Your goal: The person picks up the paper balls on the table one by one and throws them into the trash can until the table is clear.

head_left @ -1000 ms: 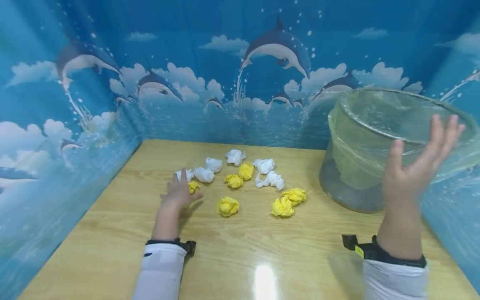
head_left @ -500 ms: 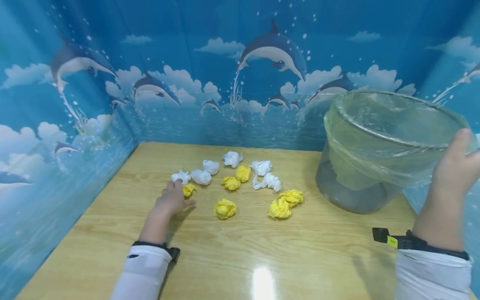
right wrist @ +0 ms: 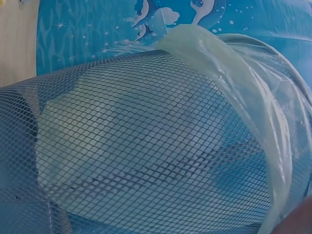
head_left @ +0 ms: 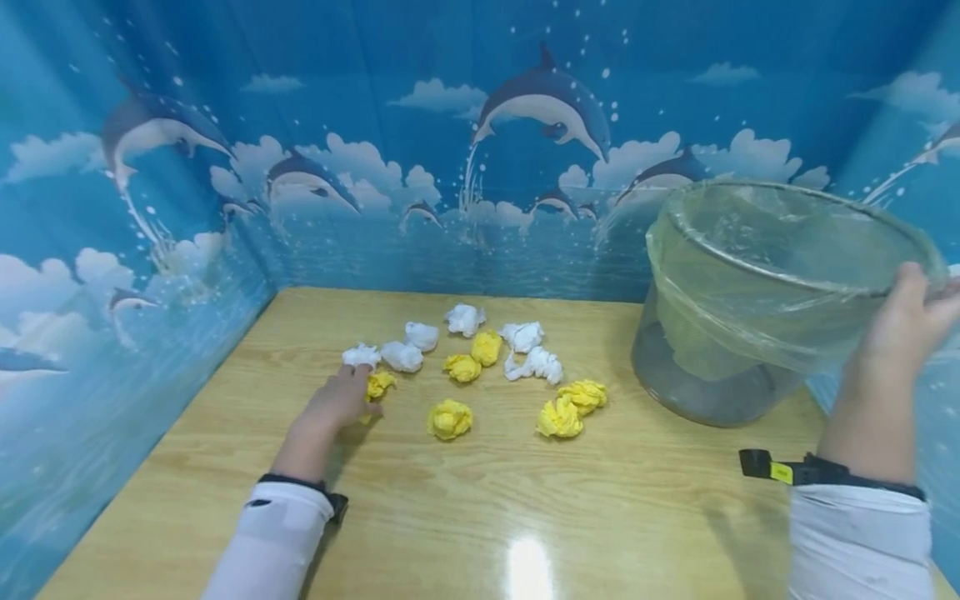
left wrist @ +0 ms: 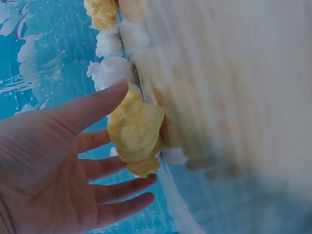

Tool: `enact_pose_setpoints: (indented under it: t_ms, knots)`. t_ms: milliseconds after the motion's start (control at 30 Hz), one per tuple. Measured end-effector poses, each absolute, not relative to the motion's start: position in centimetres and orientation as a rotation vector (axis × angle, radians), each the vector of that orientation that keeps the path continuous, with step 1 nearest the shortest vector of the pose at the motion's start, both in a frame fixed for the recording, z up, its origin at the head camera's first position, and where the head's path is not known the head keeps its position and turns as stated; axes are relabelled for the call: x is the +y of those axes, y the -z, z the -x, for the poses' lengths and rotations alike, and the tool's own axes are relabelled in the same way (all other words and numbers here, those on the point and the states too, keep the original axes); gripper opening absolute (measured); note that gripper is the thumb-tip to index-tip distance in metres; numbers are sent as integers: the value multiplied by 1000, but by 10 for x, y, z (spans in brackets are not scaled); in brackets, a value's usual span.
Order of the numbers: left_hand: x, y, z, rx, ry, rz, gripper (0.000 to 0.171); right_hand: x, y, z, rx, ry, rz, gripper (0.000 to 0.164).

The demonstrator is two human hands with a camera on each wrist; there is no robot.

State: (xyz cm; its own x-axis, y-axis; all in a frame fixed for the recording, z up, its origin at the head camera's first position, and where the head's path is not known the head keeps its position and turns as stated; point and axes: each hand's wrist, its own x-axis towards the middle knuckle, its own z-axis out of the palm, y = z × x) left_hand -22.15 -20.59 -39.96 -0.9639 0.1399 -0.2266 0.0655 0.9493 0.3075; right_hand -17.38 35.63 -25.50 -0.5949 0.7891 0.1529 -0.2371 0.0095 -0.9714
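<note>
My left hand (head_left: 335, 402) is at a crumpled yellow paper ball (head_left: 378, 384) on the left of the table. In the left wrist view its thumb and fairly straight fingers lie on either side of that yellow ball (left wrist: 139, 131). A crumpled white paper ball (head_left: 362, 356) sits just beyond the fingertips. On the right, my right hand (head_left: 903, 333) grips the rim of a grey mesh wastebasket (head_left: 708, 400), thumb on the near side. A pale yellow-green bin bag (head_left: 720, 287) lines the basket and folds over its rim. The right wrist view shows mostly mesh (right wrist: 146, 131).
More paper balls lie across the middle of the wooden table (head_left: 480, 508): white ones (head_left: 402, 357) towards the back, yellow ones (head_left: 450, 419) among and in front of them. A blue dolphin-print curtain (head_left: 420, 242) borders the table's back and sides.
My right hand has moved right and down from in front of the basket to its rim and now grips it. My left hand has come down and left beside the yellow paper ball.
</note>
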Motion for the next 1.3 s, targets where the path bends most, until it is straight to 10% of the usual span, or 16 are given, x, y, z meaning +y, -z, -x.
enact_pose_setpoints:
  t_ms: [733,1300]
  knots:
    - [-210,401,224,2746,-361,-282,75,354,270,182,-1586,-1793,628,66]
    - [-211,399,229,2823,-450,-407,32,356,271,183,-1585,-1731,617,67]
